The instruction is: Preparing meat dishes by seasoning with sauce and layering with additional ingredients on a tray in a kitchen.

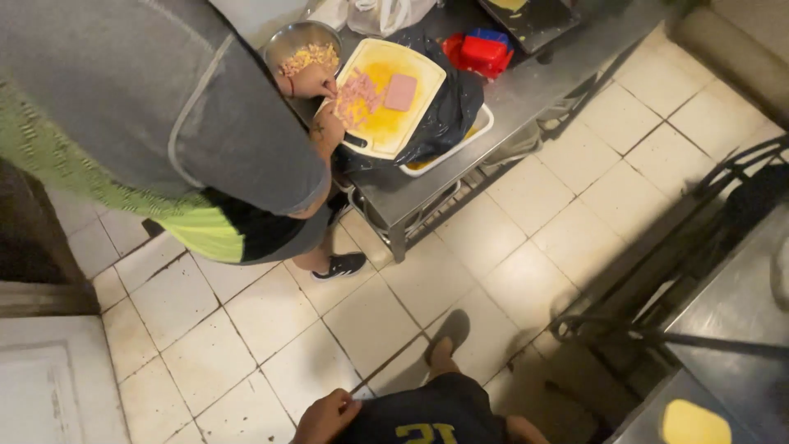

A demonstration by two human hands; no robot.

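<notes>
— where were the wearer's own hands just then?

— low, by the dark shorts (436,415). the left hand (326,417) hung curled loosely at the hip with nothing in it. the right hand (526,429) only showed as a sliver at the frame's bottom edge, so i couldn't tell whether it was open or closed, or whether it held anything.

— and the food?

— well apart from them, up on the steel table (526,103). a co-worker in a grey shirt (164,99) bent over a yellowish cutting board (394,99) with pink sliced meat (400,91) and diced bits on it, both of that person's hands on the pile, a metal bowl (304,49) of cubes just beside.

— what worried you?

— the board sat on a black bag (448,111) over a white tub (460,144), near the table's edge. i judged it could slide under pressure and tip. the co-worker's fingers were also close in the cutting. and the tiled floor (271,329) looked stained, so a slip seemed possible.
</notes>
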